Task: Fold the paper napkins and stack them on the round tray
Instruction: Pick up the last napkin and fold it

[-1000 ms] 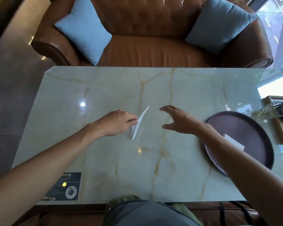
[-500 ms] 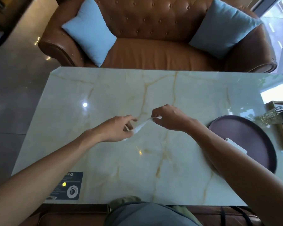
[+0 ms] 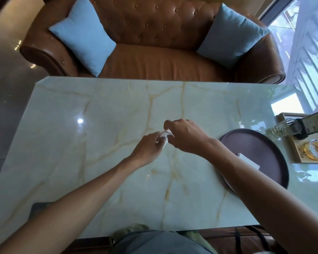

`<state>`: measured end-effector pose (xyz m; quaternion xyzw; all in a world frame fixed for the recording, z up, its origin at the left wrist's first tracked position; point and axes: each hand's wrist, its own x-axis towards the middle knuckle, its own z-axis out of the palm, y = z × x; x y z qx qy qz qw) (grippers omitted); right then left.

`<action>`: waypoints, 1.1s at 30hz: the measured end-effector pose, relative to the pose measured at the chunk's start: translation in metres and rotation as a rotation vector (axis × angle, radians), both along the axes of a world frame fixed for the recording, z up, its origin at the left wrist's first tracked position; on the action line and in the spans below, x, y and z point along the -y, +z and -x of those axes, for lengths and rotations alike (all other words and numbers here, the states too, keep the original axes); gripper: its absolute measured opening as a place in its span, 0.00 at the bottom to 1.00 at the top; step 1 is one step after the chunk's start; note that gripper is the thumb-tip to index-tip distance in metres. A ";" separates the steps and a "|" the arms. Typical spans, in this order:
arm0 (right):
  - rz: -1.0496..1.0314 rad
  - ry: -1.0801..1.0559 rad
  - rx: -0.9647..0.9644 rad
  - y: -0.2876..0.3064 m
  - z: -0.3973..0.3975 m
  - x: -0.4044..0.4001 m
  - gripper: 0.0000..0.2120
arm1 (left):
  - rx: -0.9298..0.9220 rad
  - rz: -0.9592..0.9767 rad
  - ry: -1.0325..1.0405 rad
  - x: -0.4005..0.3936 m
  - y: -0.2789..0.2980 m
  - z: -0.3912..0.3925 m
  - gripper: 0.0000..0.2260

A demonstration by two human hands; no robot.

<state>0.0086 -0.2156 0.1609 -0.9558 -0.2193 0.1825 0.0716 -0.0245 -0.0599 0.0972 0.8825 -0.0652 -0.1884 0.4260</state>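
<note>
A small white paper napkin [image 3: 165,135] is bunched between my two hands above the middle of the marble table [image 3: 99,125]. My left hand [image 3: 148,147] pinches its near edge with curled fingers. My right hand [image 3: 184,136] grips its far edge, fingers curled over it, hiding most of the paper. The round dark tray [image 3: 261,143] lies at the right, partly under my right forearm. A folded white napkin [image 3: 250,160] lies on it.
A glass bottle [image 3: 286,126] and a wooden box [image 3: 308,149] with gold items stand at the far right edge. A brown leather sofa [image 3: 154,52] with two blue cushions stands beyond the table. A dark card [image 3: 37,205] peeks out by my left forearm.
My right hand reached in and took the napkin's far end. Both hands have since drawn close together, bunching the napkin between them.
</note>
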 end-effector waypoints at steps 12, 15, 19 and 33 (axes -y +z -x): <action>-0.312 -0.243 -0.262 -0.006 -0.014 0.049 0.25 | -0.400 0.465 0.040 -0.026 0.011 -0.010 0.14; -0.383 -0.271 -0.287 -0.015 -0.016 0.050 0.13 | -0.455 0.549 0.060 -0.032 0.014 -0.012 0.15; -0.463 -0.321 -0.315 -0.020 -0.016 0.051 0.08 | -0.558 0.654 0.095 -0.039 0.015 -0.014 0.26; -0.620 -0.346 -0.391 -0.023 -0.014 0.044 0.10 | -0.132 0.423 0.201 -0.023 0.009 -0.015 0.15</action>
